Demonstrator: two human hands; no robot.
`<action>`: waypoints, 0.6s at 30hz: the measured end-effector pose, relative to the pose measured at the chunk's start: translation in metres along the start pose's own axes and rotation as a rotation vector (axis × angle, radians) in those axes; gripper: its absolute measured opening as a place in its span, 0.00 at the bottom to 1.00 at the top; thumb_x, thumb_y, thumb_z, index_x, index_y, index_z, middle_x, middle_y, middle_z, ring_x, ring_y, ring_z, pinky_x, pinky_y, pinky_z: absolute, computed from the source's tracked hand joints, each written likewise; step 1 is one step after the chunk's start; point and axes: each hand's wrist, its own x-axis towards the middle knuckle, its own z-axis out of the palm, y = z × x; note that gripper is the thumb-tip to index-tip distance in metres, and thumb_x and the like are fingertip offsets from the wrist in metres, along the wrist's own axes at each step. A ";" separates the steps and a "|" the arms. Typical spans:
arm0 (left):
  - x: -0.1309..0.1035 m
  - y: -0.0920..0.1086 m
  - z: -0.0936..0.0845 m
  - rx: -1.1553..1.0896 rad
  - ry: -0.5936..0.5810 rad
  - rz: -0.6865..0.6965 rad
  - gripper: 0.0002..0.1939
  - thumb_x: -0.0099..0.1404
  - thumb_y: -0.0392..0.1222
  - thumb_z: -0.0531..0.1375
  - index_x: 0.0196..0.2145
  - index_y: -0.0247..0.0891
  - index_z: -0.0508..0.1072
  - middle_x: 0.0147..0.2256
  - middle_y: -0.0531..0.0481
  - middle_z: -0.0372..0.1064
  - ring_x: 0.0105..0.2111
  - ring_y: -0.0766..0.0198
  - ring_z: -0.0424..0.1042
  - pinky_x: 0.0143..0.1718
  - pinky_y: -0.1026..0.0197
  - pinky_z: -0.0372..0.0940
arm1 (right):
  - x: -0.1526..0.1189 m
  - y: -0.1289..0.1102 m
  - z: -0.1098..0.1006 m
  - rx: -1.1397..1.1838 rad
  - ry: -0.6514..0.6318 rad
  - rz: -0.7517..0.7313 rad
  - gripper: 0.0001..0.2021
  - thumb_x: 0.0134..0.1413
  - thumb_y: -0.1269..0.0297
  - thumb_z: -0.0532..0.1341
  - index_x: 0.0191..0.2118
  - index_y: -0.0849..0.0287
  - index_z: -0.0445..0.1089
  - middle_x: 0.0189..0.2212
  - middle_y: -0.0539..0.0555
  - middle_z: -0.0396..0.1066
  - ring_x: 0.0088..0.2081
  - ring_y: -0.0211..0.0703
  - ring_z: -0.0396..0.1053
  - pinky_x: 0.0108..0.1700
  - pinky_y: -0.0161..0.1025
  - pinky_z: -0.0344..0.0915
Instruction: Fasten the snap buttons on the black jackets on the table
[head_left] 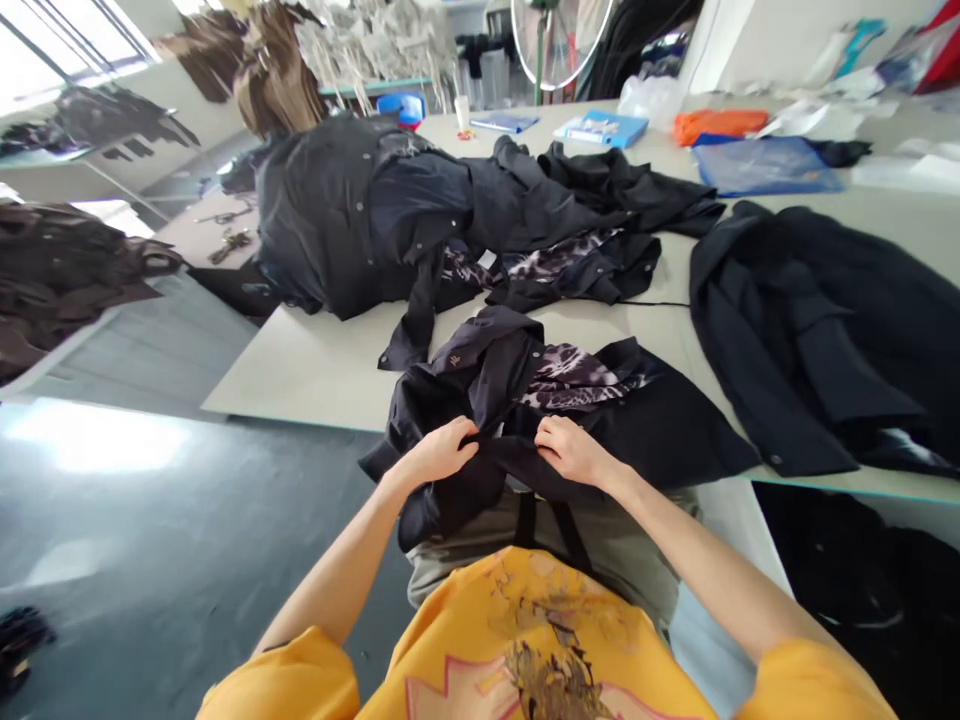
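A black jacket point(645, 430) with a patterned black-and-white lining point(577, 378) lies across the front edge of the table, part of it hanging over toward my lap. My left hand point(444, 450) is closed on the jacket's near edge, fingers curled over the cloth. A short way to the right, my right hand point(574, 450) pinches the same edge. Between the two hands the fabric runs as a fairly straight strip. A small gold-coloured mark point(455, 360) shows on the cloth beyond my left hand. The fingertips under the fabric are hidden.
Behind it, a large pile of black garments point(322, 215) covers the far left of the table point(292, 365). More dark garments point(810, 320) lie at the right. Farther back are a blue plastic pouch point(772, 165), an orange bundle point(720, 125) and a fan point(559, 40).
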 end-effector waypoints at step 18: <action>0.119 0.004 0.026 0.440 -0.008 -0.310 0.10 0.69 0.46 0.57 0.35 0.38 0.74 0.37 0.42 0.75 0.39 0.52 0.74 0.38 0.57 0.65 | 0.000 0.007 -0.011 0.026 0.215 0.081 0.12 0.70 0.62 0.53 0.40 0.59 0.72 0.30 0.54 0.67 0.35 0.45 0.61 0.41 0.42 0.59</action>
